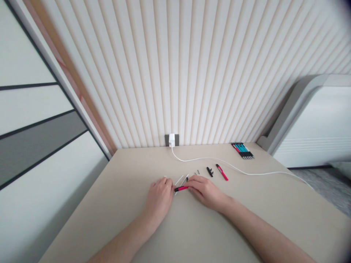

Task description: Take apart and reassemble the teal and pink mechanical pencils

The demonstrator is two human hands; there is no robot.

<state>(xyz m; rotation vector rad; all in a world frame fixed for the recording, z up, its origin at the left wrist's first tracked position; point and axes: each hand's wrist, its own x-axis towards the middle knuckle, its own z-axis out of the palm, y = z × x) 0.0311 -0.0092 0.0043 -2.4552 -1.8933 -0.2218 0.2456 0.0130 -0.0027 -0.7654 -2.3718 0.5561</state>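
Note:
A red pen barrel with a black end point(181, 188) lies between my hands. My right hand point(205, 189) is closed on its red end with the fingertips. My left hand point(161, 195) rests on the table with curled fingers beside the black end; what its fingers hold, if anything, is hidden. Thin white sticks like pen refills point(178, 180) lie between the hands, partly under the barrel. Beyond my right hand are small metal springs point(198, 171), black pen clip parts point(210, 171) and another red and black pen piece point(222, 173).
At the back right of the table point(131, 160) several blue, red and black pens point(242, 150) lie in a row. A white charger point(172, 140) sits in the wall socket, and its white cable point(236, 167) runs across the table to the right. A ribbed wall panel stands behind.

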